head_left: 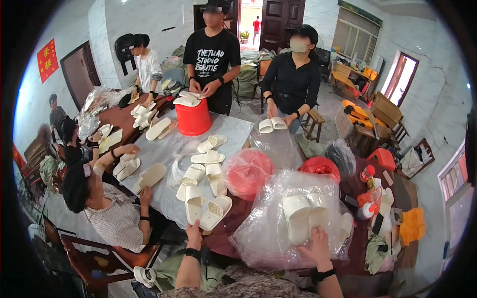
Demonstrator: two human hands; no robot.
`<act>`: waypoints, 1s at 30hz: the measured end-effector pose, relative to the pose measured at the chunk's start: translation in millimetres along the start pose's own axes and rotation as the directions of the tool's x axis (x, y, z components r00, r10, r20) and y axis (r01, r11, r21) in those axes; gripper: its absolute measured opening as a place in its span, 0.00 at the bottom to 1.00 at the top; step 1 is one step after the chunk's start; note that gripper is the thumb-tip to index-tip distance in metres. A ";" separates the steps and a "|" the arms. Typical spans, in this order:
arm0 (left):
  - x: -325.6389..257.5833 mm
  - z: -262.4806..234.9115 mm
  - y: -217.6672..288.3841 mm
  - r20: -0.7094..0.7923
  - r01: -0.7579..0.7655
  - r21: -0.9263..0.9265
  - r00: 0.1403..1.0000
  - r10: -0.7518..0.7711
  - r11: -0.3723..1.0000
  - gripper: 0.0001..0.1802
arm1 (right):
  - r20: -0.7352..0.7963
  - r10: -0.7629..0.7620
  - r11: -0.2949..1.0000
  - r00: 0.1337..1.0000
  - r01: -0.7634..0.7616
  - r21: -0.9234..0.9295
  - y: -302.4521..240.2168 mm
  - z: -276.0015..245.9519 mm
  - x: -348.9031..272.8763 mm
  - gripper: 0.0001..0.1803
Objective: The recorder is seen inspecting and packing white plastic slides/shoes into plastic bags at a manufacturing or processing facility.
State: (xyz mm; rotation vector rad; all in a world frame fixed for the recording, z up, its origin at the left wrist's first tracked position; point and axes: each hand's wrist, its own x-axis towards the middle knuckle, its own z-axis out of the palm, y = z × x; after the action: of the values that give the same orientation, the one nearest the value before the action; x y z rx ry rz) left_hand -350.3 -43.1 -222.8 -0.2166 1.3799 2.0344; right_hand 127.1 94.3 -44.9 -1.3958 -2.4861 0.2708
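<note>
My left hand [193, 235] is closed on the heel end of a cream slipper [195, 199] near the table's front edge. A second cream slipper [216, 212] lies tilted right beside it. My right hand [317, 246] rests with fingers spread at the heel of a cream slipper [316, 206], one of a pair with another slipper [296, 216]. That pair lies on crumpled clear plastic bags [263, 231]. Beyond my left hand, several more cream slippers, among them one slipper [193, 175], form a loose row on the plastic-covered table.
A red stool [193, 117] stands on the table, with slippers on top. A plastic-wrapped red stool [248, 171] is ahead of my hands. Co-workers handle slippers at the left and far sides. A white bottle with a red cap [366, 210] and orange cloth [413, 226] lie right.
</note>
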 end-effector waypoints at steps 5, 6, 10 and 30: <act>-65.6 2.8 44.4 0.077 -0.105 -0.063 0.991 0.110 0.992 0.14 | -0.032 -0.048 0.995 0.998 0.050 0.090 7.8 3.6 1.6 0.47; -84.8 13.3 55.4 0.122 -0.106 -0.109 0.985 0.119 0.988 0.13 | -0.027 -0.056 0.994 0.998 0.059 0.091 9.1 2.3 1.3 0.47; -149.6 46.8 69.7 0.204 -0.028 -0.104 0.978 0.049 0.994 0.15 | -0.004 -0.088 0.990 0.996 0.088 0.111 4.4 -2.5 7.8 0.44; -288.6 183.8 -59.9 0.548 0.374 0.042 0.767 -0.334 0.927 0.20 | -0.138 -0.259 0.952 0.956 0.277 0.132 23.3 -20.6 5.8 0.26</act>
State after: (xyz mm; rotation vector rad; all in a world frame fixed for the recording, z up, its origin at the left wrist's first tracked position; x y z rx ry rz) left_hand -52.2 8.1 -51.9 0.0762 0.8301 1.6441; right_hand 149.8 111.9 -31.5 -0.9708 -2.4624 0.3001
